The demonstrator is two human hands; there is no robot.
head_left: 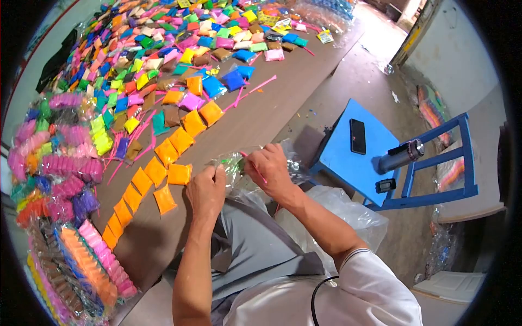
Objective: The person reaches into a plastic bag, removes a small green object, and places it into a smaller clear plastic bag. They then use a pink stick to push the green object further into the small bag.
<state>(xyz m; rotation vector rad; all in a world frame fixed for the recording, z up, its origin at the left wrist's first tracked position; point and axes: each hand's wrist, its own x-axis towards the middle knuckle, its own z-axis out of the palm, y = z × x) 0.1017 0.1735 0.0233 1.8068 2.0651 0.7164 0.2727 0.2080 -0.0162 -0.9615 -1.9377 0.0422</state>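
Near the table's front edge, above my lap, a clear plastic bag (235, 167) with small green print stretches between my hands. My left hand (206, 190) pinches the bag's left side. My right hand (270, 167) is closed on a thin pink plastic stick (255, 166), and more of the crinkled clear plastic shows beside it. Left of my left hand, several orange packets (155, 171) lie in a slanting row on the brown table (217, 135). One orange packet (165, 200) sits apart, close to my left wrist.
Loose multicoloured packets (157, 49) cover the far table. Bundled packets (70, 168) line its left side, and pink sticks (144, 130) lie among them. At right, a blue chair (348, 149) carries a phone (358, 136), a flask (399, 156) and a small black item (385, 186). Clear plastic (331, 209) hangs beside my lap.
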